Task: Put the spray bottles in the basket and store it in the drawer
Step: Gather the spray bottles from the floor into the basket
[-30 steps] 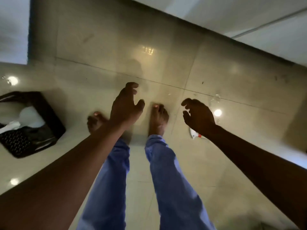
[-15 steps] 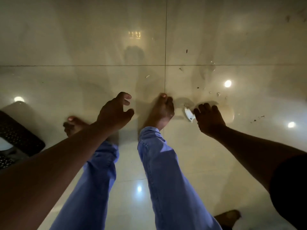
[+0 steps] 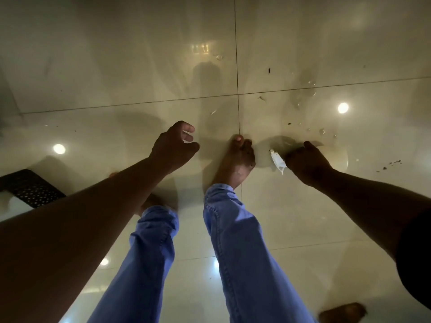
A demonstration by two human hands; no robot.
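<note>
Now | right hand closed over spray bottle on floor at 3 o'clock | left hand loosely spread, empty | basket at 9 o'clock | risk: droplets nearby, wet bottle may slip.

No text, label, brand, number or sign can be read anywhere in the view. The white spray head of the spray bottle under the right hand shows no lettering, the perforated black basket bears none, and the glossy floor tiles carry only light reflections.
</note>
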